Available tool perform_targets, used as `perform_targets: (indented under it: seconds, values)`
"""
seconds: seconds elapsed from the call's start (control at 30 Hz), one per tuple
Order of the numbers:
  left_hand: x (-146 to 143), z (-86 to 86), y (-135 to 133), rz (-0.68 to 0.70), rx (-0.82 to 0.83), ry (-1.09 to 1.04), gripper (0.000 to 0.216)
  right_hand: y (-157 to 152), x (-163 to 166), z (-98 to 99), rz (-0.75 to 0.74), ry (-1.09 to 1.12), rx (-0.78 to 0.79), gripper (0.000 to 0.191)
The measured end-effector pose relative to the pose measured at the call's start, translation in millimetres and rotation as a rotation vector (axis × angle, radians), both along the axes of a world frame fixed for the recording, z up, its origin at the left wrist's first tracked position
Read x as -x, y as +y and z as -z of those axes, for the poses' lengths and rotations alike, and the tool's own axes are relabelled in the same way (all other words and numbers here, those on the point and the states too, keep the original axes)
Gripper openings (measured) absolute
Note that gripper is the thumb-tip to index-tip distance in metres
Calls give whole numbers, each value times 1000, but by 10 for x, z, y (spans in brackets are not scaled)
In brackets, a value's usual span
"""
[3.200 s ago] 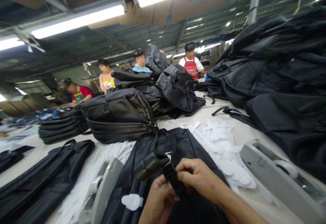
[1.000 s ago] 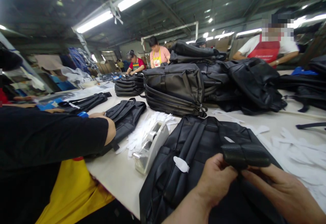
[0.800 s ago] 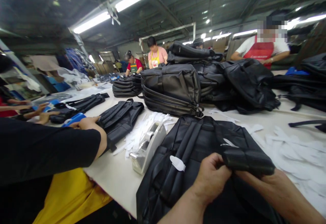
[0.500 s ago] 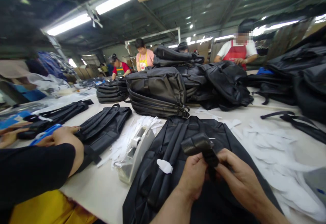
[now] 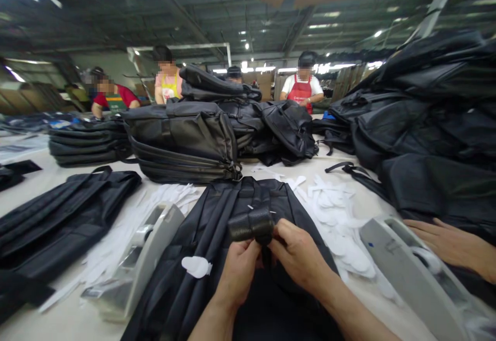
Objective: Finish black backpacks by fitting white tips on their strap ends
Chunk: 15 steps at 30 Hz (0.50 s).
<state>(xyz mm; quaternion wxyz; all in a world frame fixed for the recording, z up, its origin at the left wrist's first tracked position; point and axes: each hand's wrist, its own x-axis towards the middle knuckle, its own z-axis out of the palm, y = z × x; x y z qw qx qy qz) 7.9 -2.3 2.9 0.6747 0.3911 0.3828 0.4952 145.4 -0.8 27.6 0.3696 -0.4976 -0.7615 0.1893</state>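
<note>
A black backpack [image 5: 217, 201] lies flat before me, its shoulder straps facing up. Above its middle, my left hand [image 5: 239, 266] pinches a black strap [image 5: 264, 238] that carries a wide, folded, leather-like piece [image 5: 251, 224]. My right hand [image 5: 292, 248] has its fingertips closed on the same strap from the right. The two hands nearly meet, and the fingers hide part of the strap. A white paper tag [image 5: 197, 266] rests on the left shoulder strap.
Tape dispensers stand left [image 5: 135, 263] and right [image 5: 414, 274] of the backpack. White paper strips [image 5: 337, 217] lie beside it. Stacked black bags [image 5: 182, 134] rise behind, and more [image 5: 426, 108] at right. A co-worker's hand [image 5: 453, 245] reaches in at right. People in aprons work beyond.
My view has swung to the right, bringing the right tape dispenser and a co-worker's hand into sight. Both my hands keep hold of the strap, and the folded piece now sits more level.
</note>
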Motion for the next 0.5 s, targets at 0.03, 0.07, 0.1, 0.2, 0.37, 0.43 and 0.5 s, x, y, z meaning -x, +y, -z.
perform_targets:
  seconds: [0.03,0.07,0.1,0.2,0.37,0.43,0.5]
  values:
    - [-21,-2,5,18,-3,-24,23,8,6,22,6,29,-37,12]
    - [-47,-3,11,30,-2,-46,21,18,13,44,17,74,-75,12]
    - [-75,-2,17,37,1,-56,19,28,20,65,33,131,-104,13]
    - [-166,4,22,52,17,-54,16,57,25,110,108,356,-82,14]
    - [-192,9,2,85,21,-55,18,89,-40,98,36,615,303,14]
    - [-148,19,-4,50,37,-20,20,97,-69,67,-70,499,364,11]
    - [-102,36,-6,-29,47,30,22,97,-85,36,-106,314,252,5]
